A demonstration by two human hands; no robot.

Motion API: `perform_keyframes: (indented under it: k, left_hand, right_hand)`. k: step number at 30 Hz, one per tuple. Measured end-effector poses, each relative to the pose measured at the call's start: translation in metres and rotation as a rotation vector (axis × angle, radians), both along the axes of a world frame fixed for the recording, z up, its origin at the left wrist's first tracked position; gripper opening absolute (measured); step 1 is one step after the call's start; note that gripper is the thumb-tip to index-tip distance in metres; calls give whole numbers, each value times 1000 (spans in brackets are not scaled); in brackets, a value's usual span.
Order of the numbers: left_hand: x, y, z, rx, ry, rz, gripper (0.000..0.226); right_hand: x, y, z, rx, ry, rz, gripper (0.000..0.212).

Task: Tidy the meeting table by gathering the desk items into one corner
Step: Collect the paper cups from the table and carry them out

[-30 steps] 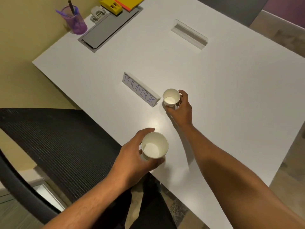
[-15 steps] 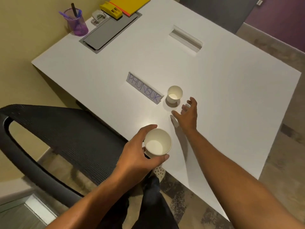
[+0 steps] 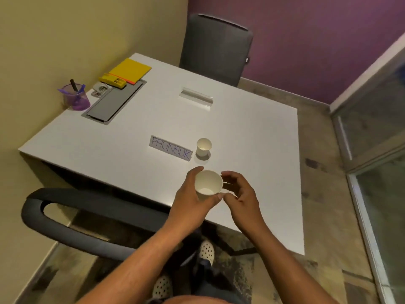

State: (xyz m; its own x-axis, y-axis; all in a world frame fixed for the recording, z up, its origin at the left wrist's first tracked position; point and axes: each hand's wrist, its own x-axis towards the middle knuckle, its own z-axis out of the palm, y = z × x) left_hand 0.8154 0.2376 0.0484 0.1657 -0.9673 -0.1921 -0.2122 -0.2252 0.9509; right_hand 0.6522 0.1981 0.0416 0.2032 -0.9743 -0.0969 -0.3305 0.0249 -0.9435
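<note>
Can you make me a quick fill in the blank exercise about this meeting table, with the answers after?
1. The left hand holds a white paper ____.
2. The name card on the table reads ____.
3. The pen holder in the far corner is ____ in colour.
4. The second cup stands just to the ____ of the name card.

Answers: cup; PHUNSUK; purple; right

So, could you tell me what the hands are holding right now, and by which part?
The left hand grips a white paper cup around its side wall; the right hand is beside it, empty.
</note>
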Motion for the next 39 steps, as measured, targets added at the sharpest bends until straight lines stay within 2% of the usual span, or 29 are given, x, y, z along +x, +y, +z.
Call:
perform_keyframes:
  k: [3, 13, 22, 30, 39]
  left_hand:
    - [-24, -1, 8, 1, 39, -111, 81]
    - [-154, 11, 27, -30, 58, -559, 87]
    - [-331, 33, 13, 34, 102, -868, 90]
    - [-514, 53, 3, 51, 88, -954, 84]
    - [-628, 21, -4, 66, 125, -940, 84]
  right_hand:
    - [-21, 25, 15, -25, -4, -53, 54]
    - [-133, 104, 31, -36, -32, -417, 87]
    - [-288, 160, 15, -106, -41, -756, 78]
    - [-457, 196, 7, -104, -29, -903, 72]
    - [-572, 167, -6, -102, -58, -951, 73]
